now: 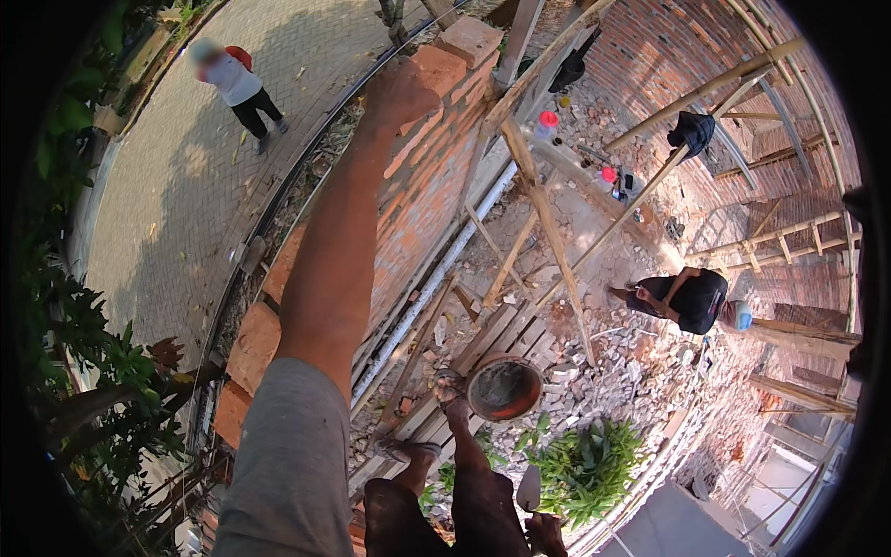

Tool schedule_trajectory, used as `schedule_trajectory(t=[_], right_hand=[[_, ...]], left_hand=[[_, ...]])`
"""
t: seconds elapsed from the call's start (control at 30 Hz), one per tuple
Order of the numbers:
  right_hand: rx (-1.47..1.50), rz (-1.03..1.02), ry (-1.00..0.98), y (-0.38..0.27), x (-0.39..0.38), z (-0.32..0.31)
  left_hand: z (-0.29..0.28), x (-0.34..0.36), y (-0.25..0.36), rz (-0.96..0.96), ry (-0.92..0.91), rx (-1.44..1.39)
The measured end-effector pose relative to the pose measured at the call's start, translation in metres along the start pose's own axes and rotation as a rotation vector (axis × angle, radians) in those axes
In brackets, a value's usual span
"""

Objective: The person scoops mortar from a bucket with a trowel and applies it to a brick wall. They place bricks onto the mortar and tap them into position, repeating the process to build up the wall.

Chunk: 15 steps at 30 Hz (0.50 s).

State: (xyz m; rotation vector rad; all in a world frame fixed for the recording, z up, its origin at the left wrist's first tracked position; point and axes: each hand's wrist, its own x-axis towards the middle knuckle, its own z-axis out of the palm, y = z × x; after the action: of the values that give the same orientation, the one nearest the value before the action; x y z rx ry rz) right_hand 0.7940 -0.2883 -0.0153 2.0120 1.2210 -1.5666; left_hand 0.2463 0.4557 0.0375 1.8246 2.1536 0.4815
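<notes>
Left hand (401, 97) grips a brick (440, 70) atop the wall (418, 190); right hand (546, 535) holds a trowel (529, 489)

The person's left arm stretches along the wall to its top edge, near the far end, where the fingers close over the brick's near part. Just beyond, another brick (471, 40) sits at the wall's far corner. The right hand is low, partly cut off by the picture's lower edge, and narrowed around the trowel's handle, blade pointing away. A round tub (516, 410) of grey mix stands at the right-hand edge of the planks (483, 340), close to the person's foot. A leafy plant (594, 469) grows beside the rubble (580, 395), where a co-worker (696, 299) stands.
</notes>
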Motion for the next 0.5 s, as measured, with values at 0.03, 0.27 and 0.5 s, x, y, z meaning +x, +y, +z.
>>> schedule_trajectory(t=[0.03,0.27,0.5], right_hand=[[0.134,0.128,0.000,-0.015,0.003,-0.010],[0.394,0.260,0.035,-0.114,0.013,-0.059],[0.309,0.065,0.009,-0.234,0.057,-0.115]], left_hand=[[-0.003,-0.002,-0.001,-0.039,-0.060,0.019],[-0.044,-0.115,-0.082,-0.222,0.184,0.035],[-0.083,-0.352,-0.203,-0.649,-0.002,0.471]])
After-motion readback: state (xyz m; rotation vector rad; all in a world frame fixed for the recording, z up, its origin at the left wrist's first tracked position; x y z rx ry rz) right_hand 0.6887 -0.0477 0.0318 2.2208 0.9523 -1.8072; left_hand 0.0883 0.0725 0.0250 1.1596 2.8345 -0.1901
